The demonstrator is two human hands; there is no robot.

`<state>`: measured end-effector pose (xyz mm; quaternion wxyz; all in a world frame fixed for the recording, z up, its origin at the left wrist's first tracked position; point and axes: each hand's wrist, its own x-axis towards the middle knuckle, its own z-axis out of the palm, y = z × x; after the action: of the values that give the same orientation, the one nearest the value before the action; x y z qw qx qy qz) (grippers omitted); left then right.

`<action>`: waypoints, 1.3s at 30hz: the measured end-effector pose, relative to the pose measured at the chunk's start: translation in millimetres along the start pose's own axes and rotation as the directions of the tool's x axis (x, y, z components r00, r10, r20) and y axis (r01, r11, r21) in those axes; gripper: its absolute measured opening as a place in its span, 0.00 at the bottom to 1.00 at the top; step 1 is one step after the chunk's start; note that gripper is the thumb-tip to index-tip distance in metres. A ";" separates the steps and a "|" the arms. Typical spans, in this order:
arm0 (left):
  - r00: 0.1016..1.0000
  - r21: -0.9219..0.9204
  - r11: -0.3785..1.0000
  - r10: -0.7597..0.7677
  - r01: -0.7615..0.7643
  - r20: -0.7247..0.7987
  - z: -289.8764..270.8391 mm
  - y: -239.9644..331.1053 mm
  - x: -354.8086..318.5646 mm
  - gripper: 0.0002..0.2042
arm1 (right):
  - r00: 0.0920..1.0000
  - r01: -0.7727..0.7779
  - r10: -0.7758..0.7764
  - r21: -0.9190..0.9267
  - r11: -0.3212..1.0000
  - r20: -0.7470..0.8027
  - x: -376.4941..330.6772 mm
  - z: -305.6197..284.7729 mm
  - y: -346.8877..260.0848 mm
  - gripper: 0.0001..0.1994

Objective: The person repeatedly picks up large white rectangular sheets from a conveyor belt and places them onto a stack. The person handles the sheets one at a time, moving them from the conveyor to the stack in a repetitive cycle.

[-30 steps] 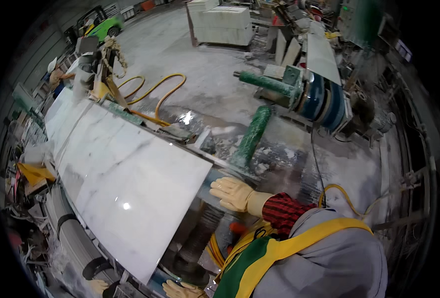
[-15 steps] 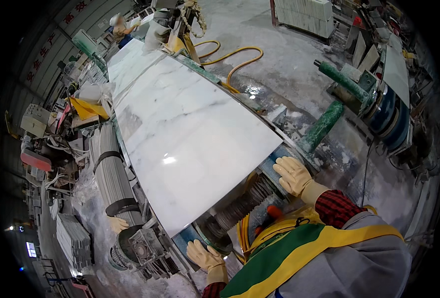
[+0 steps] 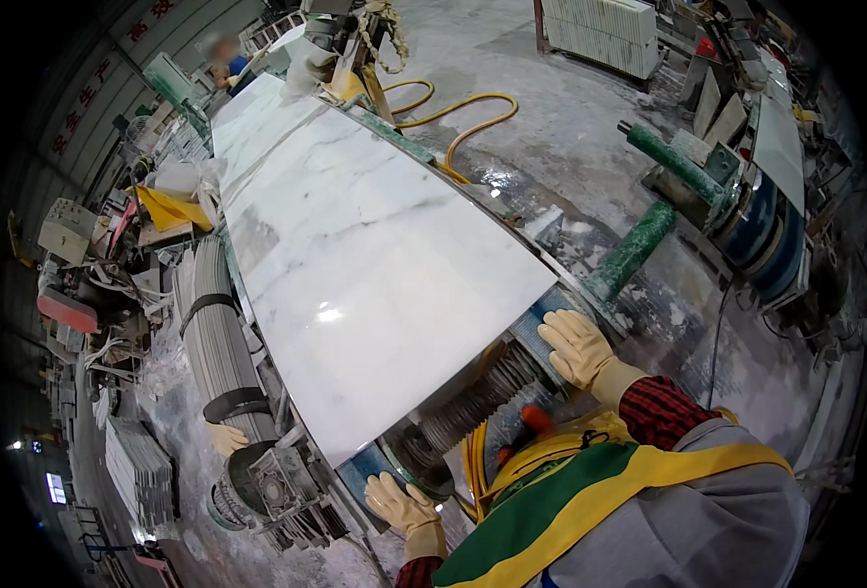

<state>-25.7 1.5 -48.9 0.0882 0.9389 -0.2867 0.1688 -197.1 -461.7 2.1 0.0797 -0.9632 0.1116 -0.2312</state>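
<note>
A polished white stone slab (image 3: 385,265) with grey veins lies flat on a long machine bed in front of me. Past its near left corner, my left hand (image 3: 406,508), in a cream glove, rests with fingers stretched out by a blue belt (image 3: 363,468). My right hand (image 3: 582,353), gloved alike, lies flat with fingers extended on another blue belt (image 3: 533,318) beside the near right corner. Neither hand holds anything. Between the belts, under the slab's near edge, shows a dark ribbed roller (image 3: 481,400).
To the left stand a strapped grey bundle (image 3: 220,328), a motor (image 3: 282,485), a loose glove (image 3: 226,439) and stacked slabs (image 3: 140,470). Green rollers (image 3: 631,250) and a yellow hose (image 3: 473,103) lie rightward. A person (image 3: 230,59) is at the far end.
The view has shifted very slightly. My hands stay in place beside the slab. The person at the far end has changed posture.
</note>
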 end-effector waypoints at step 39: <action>0.983 -0.737 0.667 0.036 0.112 0.182 -80.7 -9.6 111.7 0.26 | 0.205 -0.393 0.369 0.422 -0.817 0.907 29.7 74.3 -213.9 0.22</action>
<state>45.3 -26.2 66.3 0.4405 0.8382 -0.3174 -0.0508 -98.8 -255.7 -6.8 0.8595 -0.1657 0.4748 -0.0914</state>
